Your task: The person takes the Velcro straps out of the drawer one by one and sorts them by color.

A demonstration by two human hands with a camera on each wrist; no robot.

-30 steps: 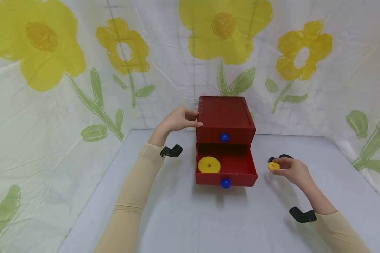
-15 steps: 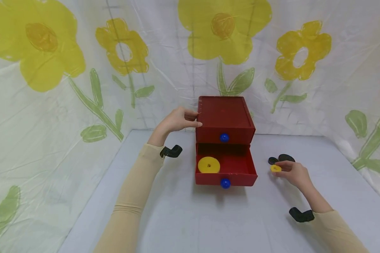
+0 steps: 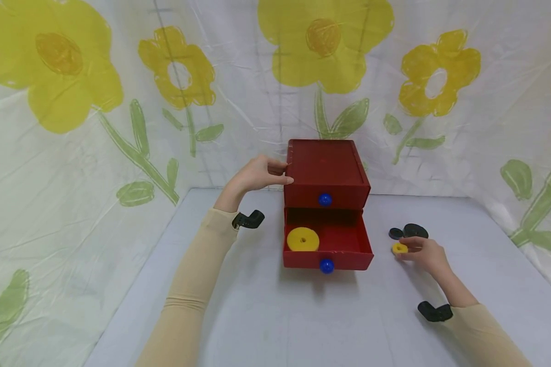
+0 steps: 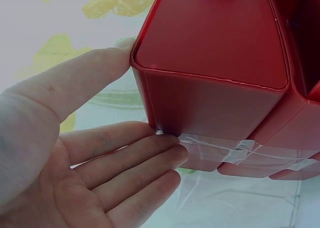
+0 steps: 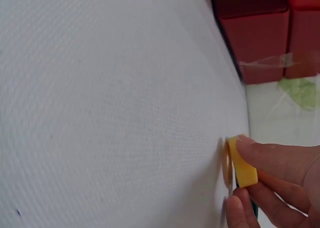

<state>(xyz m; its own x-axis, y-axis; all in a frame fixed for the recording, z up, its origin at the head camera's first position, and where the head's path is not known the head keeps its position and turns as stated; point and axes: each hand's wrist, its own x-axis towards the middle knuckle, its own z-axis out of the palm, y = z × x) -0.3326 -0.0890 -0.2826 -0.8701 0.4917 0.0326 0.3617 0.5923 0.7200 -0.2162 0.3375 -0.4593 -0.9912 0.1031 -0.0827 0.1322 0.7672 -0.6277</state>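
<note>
A red cabinet (image 3: 326, 163) of stacked drawers with blue knobs stands on the table, its lower drawer (image 3: 342, 260) pulled out. Inside that drawer lies a large yellow disc (image 3: 303, 247) with a small centre hole. My left hand (image 3: 259, 173) touches the cabinet's upper left edge; in the left wrist view its fingers (image 4: 135, 163) are straight against the red side. My right hand (image 3: 427, 255) pinches a small yellow ring (image 3: 396, 252) between thumb and fingers, right of the drawer. In the right wrist view, the ring (image 5: 244, 169) is tilted on edge, close to the tabletop.
Behind my right hand lie a small black disc (image 3: 396, 233) and a larger black disc (image 3: 416, 231). White sheeting (image 3: 239, 66) with painted yellow flowers hangs behind and beside the table. Clear tape (image 4: 240, 145) runs across the cabinet.
My right hand has moved slightly toward me and down with the small yellow ring, uncovering the black discs behind it. The left hand and drawer have stayed put.
</note>
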